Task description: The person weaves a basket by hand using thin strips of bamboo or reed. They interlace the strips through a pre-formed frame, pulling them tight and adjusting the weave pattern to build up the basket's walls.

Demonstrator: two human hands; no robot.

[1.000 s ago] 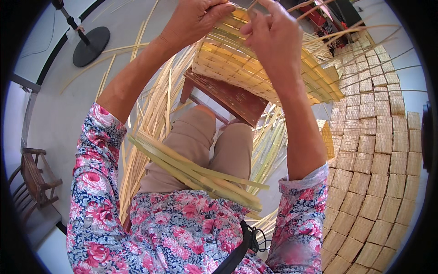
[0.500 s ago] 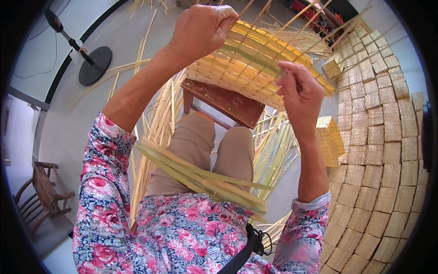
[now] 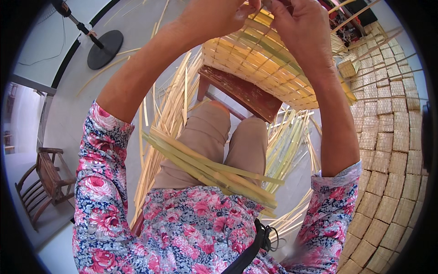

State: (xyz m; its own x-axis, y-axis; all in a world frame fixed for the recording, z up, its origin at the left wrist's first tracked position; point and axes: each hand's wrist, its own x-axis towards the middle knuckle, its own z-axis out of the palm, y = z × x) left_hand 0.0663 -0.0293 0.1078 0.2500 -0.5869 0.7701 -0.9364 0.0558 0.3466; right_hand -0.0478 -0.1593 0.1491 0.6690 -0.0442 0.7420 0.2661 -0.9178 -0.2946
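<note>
A yellow woven bamboo basket [image 3: 258, 68], bristling with long loose splints, rests tilted on a worn red wooden stool [image 3: 235, 93]. At the top edge of the picture my left hand [image 3: 219, 16] has its fingers curled closed at the basket's upper edge. Just to its right, my right hand [image 3: 299, 29] is pinched at that same edge; what exactly its fingertips hold is hidden. The two hands nearly touch. Several green-yellow bamboo strips [image 3: 214, 173] lie across my lap.
Piles of pale strips [image 3: 166, 105] and greener strips [image 3: 285, 150] cover floor beside the stool. Rows of small woven pieces [image 3: 383, 173] fill the right side. A wooden chair [image 3: 48, 180] stands left, a round black stand base [image 3: 105, 49] upper left, dark and red objects at top right.
My right hand dropped away from the rim half a second ago and has since risen back up beside the left. My left hand has shifted right along the basket's edge.
</note>
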